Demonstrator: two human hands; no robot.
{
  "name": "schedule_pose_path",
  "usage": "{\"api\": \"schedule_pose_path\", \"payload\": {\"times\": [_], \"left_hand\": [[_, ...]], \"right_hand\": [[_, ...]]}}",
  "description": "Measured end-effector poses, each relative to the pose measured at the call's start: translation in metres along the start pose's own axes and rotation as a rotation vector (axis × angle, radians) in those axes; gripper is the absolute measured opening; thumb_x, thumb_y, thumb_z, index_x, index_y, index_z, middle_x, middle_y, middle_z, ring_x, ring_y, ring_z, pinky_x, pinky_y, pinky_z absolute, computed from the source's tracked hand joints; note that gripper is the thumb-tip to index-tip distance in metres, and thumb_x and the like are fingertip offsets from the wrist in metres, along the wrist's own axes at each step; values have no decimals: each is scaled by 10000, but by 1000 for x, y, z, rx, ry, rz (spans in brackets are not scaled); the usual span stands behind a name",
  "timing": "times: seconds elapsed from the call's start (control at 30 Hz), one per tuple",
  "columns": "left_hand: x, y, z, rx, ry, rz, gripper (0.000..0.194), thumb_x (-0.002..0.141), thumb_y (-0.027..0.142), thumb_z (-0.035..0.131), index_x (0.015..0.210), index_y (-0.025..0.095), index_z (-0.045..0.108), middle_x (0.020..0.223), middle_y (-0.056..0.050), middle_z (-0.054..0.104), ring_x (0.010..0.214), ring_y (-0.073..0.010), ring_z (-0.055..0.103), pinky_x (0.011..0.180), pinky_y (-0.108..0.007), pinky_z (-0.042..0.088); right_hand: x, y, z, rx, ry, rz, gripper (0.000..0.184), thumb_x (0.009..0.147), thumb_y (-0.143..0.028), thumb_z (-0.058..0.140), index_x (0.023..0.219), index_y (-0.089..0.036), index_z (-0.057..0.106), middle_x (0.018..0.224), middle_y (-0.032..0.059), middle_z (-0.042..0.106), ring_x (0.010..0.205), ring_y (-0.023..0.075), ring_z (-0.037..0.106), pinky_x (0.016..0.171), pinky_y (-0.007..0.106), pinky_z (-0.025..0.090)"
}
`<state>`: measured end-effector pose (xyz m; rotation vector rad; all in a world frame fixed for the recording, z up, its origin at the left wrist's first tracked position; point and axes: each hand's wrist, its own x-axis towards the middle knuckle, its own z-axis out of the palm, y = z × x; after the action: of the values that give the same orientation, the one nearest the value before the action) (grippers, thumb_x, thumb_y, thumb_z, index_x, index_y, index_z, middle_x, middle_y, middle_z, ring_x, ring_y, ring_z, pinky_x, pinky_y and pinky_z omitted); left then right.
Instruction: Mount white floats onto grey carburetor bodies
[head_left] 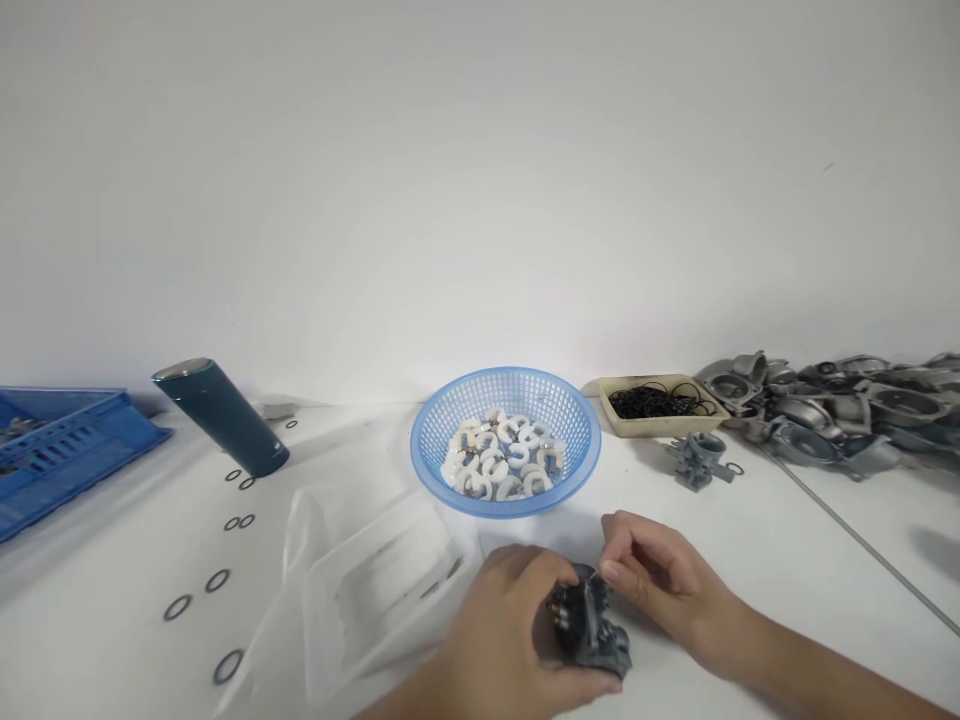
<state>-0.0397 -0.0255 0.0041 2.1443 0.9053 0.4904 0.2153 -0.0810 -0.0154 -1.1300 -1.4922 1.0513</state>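
Observation:
My left hand (517, 625) is wrapped around a dark grey metal carburetor body (600, 640), holding it just above the white table. Small brass-coloured parts show on the carburetor's near side, beside my fingers. At its upper right edge, my right hand (660, 575) has thumb and forefinger pinched together. What they pinch is too small to make out; a thin, light sliver shows at the fingertips. Beyond both hands stands a blue plastic colander (506, 510) with white C-shaped floats (495, 465) in it. Left of my left hand lies a white plastic tray (322, 620) with a few thin dark pieces.
Another carburetor body (699, 460) stands at right, near a cream tray (637, 425) of black rubber rings (660, 400). Metal bowls (825, 410) are heaped far right. A teal tumbler (232, 420), scattered black rings (217, 580) and a blue crate (75, 450) are on the left.

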Motion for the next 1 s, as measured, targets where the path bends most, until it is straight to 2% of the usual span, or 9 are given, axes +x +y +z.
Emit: {"api": "schedule_pose_path", "payload": {"times": [0.2,0.3,0.4,0.5,0.6,0.7,0.77,0.9,1.0], "left_hand": [[-4,-8,9,-42,119,85,772,555,409,1193,1222,263,833,1268,-119,826,1183,-419,757,1039,-571,654],[-4,-15,12,-24,225,208,788,547,377,1205,1244,278,850,1346,-138,825,1258,-445,744,1105,-642,648],[-1,-20,12,26,299,330,787,543,340,1207,1252,298,868,1354,-154,806,1263,-465,731,1090,-709,649],[1,-19,8,38,309,378,758,591,278,1187,1279,334,873,1376,-148,779,1267,-444,728,1058,-668,676],[0,-15,5,-11,252,310,787,650,274,1160,1364,342,837,1436,-133,762,1337,-432,724,1149,-652,643],[-3,-8,5,-103,158,86,916,644,294,1152,1468,314,754,1478,-129,760,1349,-431,741,1203,-672,608],[-5,-5,4,-155,131,-13,916,623,287,1151,1441,291,739,1468,-126,764,1337,-428,750,1190,-656,619],[-6,-2,2,-177,130,18,781,622,266,1151,1308,270,778,1472,-124,750,1364,-409,745,1192,-587,626],[-5,-3,1,-152,124,19,766,611,277,1160,1286,265,800,1510,-142,736,1377,-422,745,1201,-604,621]], "right_hand": [[-1,1,-2,-18,-21,-14,516,1147,-689,689,910,-231,653,819,-29,487,733,170,442,652,304,345],[-1,1,-4,-46,-6,-43,496,1167,-666,670,920,-237,652,821,-30,492,737,173,442,663,315,334],[-1,3,-5,-79,9,-92,468,1191,-624,649,923,-240,662,807,-36,480,722,171,422,680,327,327],[-1,5,-5,-108,25,-137,441,1209,-586,630,933,-244,669,796,-43,465,706,169,396,680,328,319],[-2,4,-4,-138,2,-164,419,1215,-542,634,927,-240,677,783,-44,475,691,164,420,672,325,328],[-3,1,-1,-170,-44,-188,390,1206,-488,664,913,-232,683,762,-42,501,680,157,463,677,322,349],[-4,1,0,-167,-50,-191,388,1204,-488,667,914,-233,692,752,-42,500,675,157,464,673,320,350],[-4,6,-2,-104,24,-141,422,1205,-566,644,935,-244,687,780,-43,472,698,168,431,675,321,344],[-4,10,-5,-61,59,-90,457,1189,-609,660,915,-244,641,797,-42,467,716,173,415,675,323,333]]}}
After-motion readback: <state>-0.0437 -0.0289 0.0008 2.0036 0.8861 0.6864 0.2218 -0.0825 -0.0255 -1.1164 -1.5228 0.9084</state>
